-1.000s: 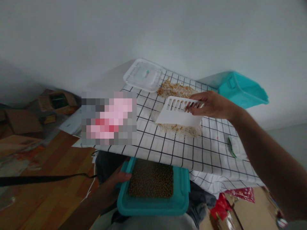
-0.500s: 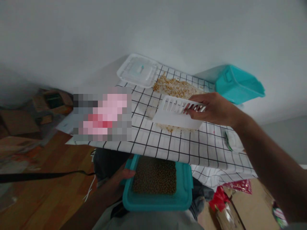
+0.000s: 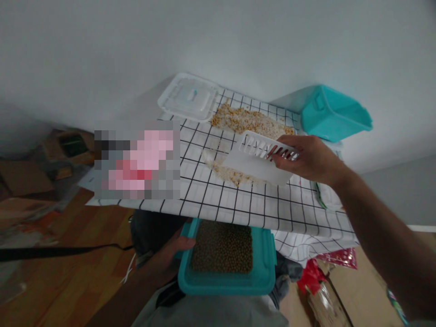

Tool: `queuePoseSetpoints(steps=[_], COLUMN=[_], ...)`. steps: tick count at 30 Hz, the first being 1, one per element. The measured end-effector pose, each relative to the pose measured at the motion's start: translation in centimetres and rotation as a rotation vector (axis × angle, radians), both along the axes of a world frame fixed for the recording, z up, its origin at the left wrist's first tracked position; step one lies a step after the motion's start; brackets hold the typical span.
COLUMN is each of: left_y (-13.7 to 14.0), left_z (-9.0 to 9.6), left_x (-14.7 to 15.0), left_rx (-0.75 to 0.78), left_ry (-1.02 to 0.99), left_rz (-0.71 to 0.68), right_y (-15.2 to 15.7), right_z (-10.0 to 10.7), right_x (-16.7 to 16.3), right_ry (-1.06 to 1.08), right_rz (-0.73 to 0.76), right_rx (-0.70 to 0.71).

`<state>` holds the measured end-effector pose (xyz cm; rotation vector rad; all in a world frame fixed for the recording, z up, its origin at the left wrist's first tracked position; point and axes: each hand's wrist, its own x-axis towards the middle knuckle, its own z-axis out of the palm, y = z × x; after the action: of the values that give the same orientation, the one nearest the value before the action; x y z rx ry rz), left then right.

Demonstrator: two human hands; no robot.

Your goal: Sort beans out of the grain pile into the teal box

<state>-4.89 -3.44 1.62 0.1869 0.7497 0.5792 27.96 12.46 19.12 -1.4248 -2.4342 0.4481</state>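
Note:
My right hand (image 3: 304,156) grips a white slotted plastic panel (image 3: 260,165) by its slotted upper edge, with fingers at the slots. The panel stands tilted on the checked cloth (image 3: 194,181). In front of its lower edge lies a thin scatter of pale grains (image 3: 235,175), and behind it a heap of yellow kernels and whitish grains (image 3: 245,119). At the table's front edge, my left hand (image 3: 177,250) holds the left side of a teal plastic box (image 3: 265,261), thumb on the rim. Brown round pellets or beans (image 3: 225,250) fill part of the box; the cloth hides its far end.
An upright teal bin (image 3: 335,116) stands at the back right by the wall. A clear plastic lid (image 3: 189,97) lies at the back left, near a pixelated pink patch (image 3: 143,159). Cardboard boxes (image 3: 25,179) are on the floor at left, red packaging (image 3: 311,276) at lower right.
My right hand has shifted the white panel to the right across the cloth, uncovering more pale grains at its left. My left hand still holds the box; the whole view has moved slightly.

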Motion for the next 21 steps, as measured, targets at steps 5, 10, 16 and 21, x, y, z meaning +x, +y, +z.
queuePoseSetpoints(steps=[5,10,16,21], left_y=[0.1,0.1,0.1,0.1], left_z=[0.6,0.7,0.3,0.4], left_x=[0.3,0.3,0.4,0.6], left_rx=[0.001,0.006,-0.024,-0.037], left_ry=[0.006,0.040,0.070,0.056], left_rz=[-0.016,-0.007,0.013,0.021], right_y=[0.1,-0.4,-0.6,-1.2], right_z=[-0.4,-0.4,-0.2,-0.2], right_x=[-0.2,-0.5,-0.5,-0.8], right_ry=[0.006,0.023,0.025,-0.009], right_rz=[0.012,0.039,0.020,0.009], right_rx=[-0.014,-0.037,-0.043,-0.044])
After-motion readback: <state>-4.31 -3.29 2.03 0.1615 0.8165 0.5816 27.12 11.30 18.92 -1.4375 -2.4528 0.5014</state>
